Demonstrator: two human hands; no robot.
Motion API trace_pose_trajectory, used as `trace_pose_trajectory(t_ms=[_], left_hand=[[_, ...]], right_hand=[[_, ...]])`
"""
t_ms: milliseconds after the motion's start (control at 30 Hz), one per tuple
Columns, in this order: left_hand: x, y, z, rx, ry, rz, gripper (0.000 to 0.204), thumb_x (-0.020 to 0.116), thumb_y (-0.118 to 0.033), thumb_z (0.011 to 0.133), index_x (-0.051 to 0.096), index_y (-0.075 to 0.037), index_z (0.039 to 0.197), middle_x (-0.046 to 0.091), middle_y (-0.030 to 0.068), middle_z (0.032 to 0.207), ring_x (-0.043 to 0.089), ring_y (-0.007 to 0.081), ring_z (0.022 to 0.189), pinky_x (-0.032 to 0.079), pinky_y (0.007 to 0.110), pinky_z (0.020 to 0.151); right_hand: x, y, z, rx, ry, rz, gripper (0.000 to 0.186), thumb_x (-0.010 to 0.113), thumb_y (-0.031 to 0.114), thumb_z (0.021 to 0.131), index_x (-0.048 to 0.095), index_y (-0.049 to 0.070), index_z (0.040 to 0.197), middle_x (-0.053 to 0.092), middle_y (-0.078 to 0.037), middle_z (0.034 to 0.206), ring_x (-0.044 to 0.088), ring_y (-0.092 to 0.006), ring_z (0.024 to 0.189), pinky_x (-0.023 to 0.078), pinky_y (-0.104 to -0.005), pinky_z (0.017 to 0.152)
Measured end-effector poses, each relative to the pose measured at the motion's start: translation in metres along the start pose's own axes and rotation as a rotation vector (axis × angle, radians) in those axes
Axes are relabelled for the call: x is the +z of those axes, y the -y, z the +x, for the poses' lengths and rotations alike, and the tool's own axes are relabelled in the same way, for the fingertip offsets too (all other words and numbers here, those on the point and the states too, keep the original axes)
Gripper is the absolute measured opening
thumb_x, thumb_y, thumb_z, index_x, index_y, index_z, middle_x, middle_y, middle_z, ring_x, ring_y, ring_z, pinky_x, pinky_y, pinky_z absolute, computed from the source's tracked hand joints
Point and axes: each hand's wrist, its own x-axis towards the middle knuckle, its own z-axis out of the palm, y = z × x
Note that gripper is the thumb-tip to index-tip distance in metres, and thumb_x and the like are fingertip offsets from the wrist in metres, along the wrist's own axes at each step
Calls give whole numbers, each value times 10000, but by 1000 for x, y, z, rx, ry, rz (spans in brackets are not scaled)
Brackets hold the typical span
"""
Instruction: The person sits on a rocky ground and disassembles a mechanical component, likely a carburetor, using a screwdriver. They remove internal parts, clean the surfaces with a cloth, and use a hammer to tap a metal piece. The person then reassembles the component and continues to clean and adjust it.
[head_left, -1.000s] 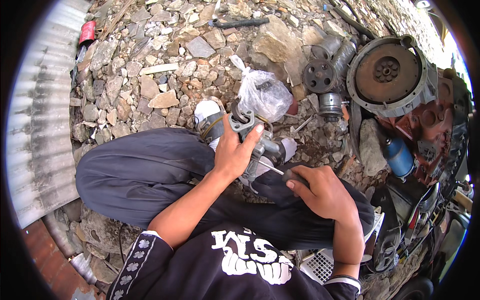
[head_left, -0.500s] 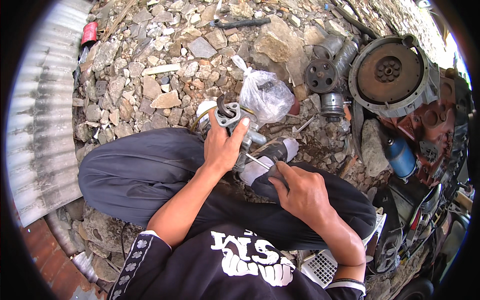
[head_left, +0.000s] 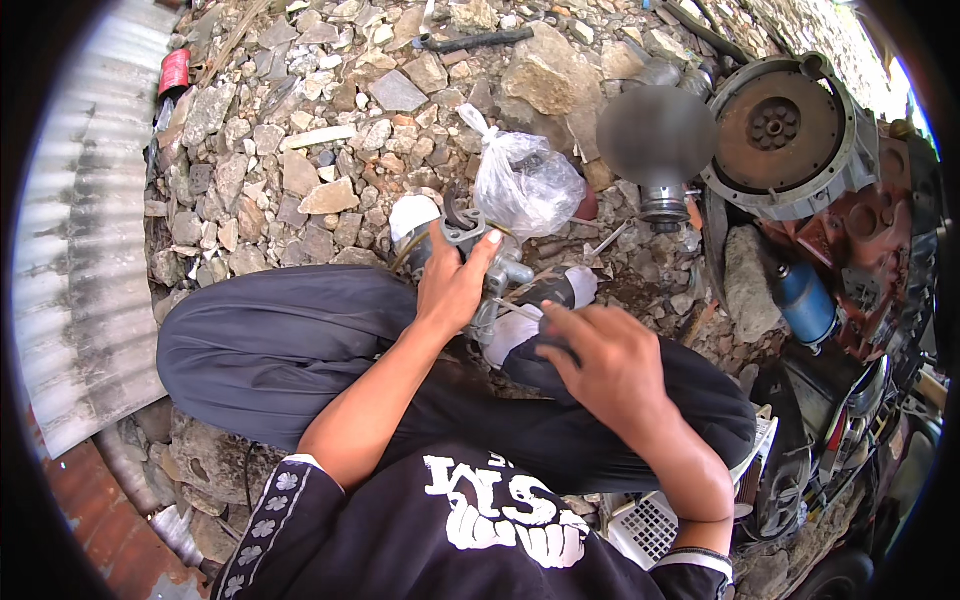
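Note:
My left hand is closed around a silver cast-metal part that looks like a carburetor, held above my crossed legs. Its flanged opening faces up, and my thumb presses beside it. A dark curved piece stands at the flange's far side. My right hand grips the dark handle of a screwdriver, its fingers slightly smeared by motion. The screwdriver's thin shaft points left to the lower side of the metal part. Whether the tip sits in a screw is too small to tell.
A knotted clear plastic bag lies on the rubble just beyond the part. To the right are a large round flywheel housing, a reddish engine block and a blue canister. Corrugated metal sheet borders the left.
My right hand has shifted slightly up and turned on the screwdriver handle, its fingers lifting. The left hand and the metal part stay nearly in place.

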Motion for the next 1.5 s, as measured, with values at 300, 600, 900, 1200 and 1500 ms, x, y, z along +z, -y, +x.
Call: trace_pose_trajectory(t_ms=[300,600,900,1200,1500], left_hand=[[3,-7,1,77,-9,-47,805,663,-554,950,389,65,1384,731,219,1122,693,376,1102,484,440,982],[-10,-8,4,85,-79,11,801,667,-572,941,400,53,1364,739,221,1086,708,387,1065,501,460,943],[-6,-1,12,94,-54,-68,850,665,-571,940,355,68,1406,733,227,1114,696,385,1105,483,450,985],[-11,-7,6,75,-75,11,696,666,-532,953,426,14,1311,731,219,1094,697,398,1075,490,469,959],[-2,-8,10,122,-88,-113,628,683,-476,958,440,-1,1288,730,180,1048,709,320,1018,504,422,924]], right_hand=[[-18,-11,7,334,55,377,203,775,64,872,779,29,1072,757,-165,958,732,-324,813,564,-375,745],[4,5,3,-28,-152,77,202,817,8,791,790,66,983,778,-115,1008,751,-266,918,586,-378,783],[-17,-5,16,784,153,791,302,723,230,975,742,-13,1153,759,-213,988,749,-341,778,596,-390,702],[0,-2,8,-18,-42,69,322,816,124,847,743,-3,1133,733,-183,899,719,-350,781,565,-417,706],[-13,-4,10,234,84,102,246,789,203,899,732,-8,1011,722,-158,851,709,-342,738,552,-439,678]])
